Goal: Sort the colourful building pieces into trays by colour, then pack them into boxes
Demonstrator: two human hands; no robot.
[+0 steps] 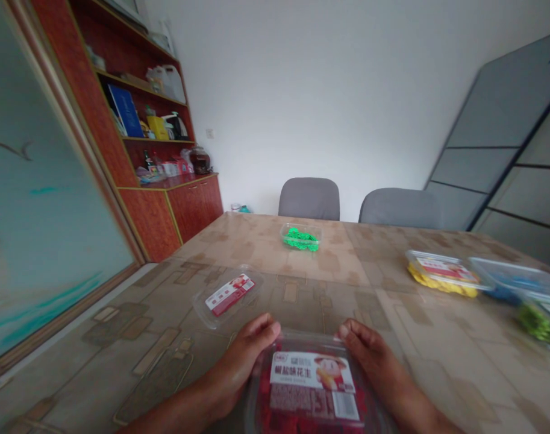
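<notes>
A clear plastic container (pixel 315 386) with red contents and a printed label on its lid stands close in front of me. My left hand (pixel 252 346) grips its far left corner, thumb on the lid's edge. At the far right corner my right hand (pixel 367 349) holds it the same way, fingers curled. Beyond my left hand, a loose clear lid (pixel 229 295) with a red and white label lies flat on the table. Farther back sits an uncovered clear container (pixel 302 237) of bright green pieces.
On the table (pixel 329 289) at right are a lidded container of yellow pieces (pixel 444 274), a container of blue pieces (pixel 505 283) and one of light green pieces (pixel 541 322). Two grey chairs (pixel 309 199) stand behind the table. A wooden cabinet (pixel 193 208) is at left.
</notes>
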